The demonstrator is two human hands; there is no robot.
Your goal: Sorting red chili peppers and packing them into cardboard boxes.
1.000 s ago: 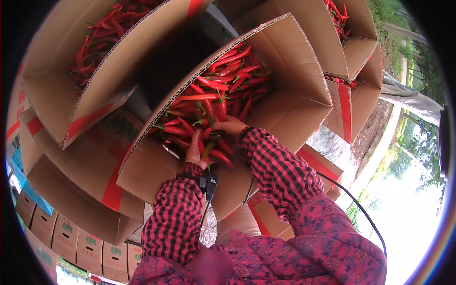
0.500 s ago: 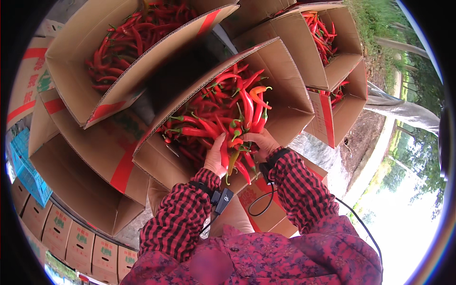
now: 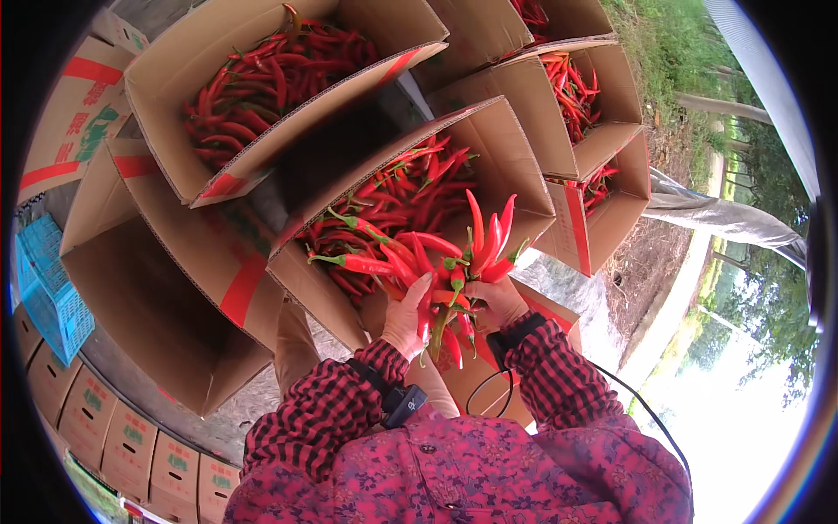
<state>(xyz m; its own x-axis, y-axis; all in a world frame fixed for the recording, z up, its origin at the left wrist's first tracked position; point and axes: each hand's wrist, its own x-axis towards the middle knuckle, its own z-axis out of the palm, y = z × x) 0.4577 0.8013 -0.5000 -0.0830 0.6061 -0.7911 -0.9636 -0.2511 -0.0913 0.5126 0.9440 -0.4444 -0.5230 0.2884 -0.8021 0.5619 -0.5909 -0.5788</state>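
Both hands hold a loose bunch of red chilli peppers (image 3: 485, 244) with green stems, a few greenish, above the near edge of an open cardboard box (image 3: 515, 166) full of more peppers (image 3: 384, 199). My left hand (image 3: 406, 319) is closed on the bunch's left side, thumb up along a pepper. My right hand (image 3: 496, 299) is closed round the right side, near the stems. Pepper tips hang down between the hands. Dark bands with devices and a black cable are on my wrists.
Pepper-filled boxes stand at upper left (image 3: 157, 105) and right (image 3: 628, 87). An empty-looking open box (image 3: 140, 297) is at left, beside a blue plastic crate (image 3: 52, 293). A row of upright cartons (image 3: 131, 450) lines the lower left. A grey tarp (image 3: 716, 218) and trees are right.
Both hands have drawn back out of the box toward my body, lifting the bunch of peppers with them. The view has shifted, so the boxes sit differently in the picture.
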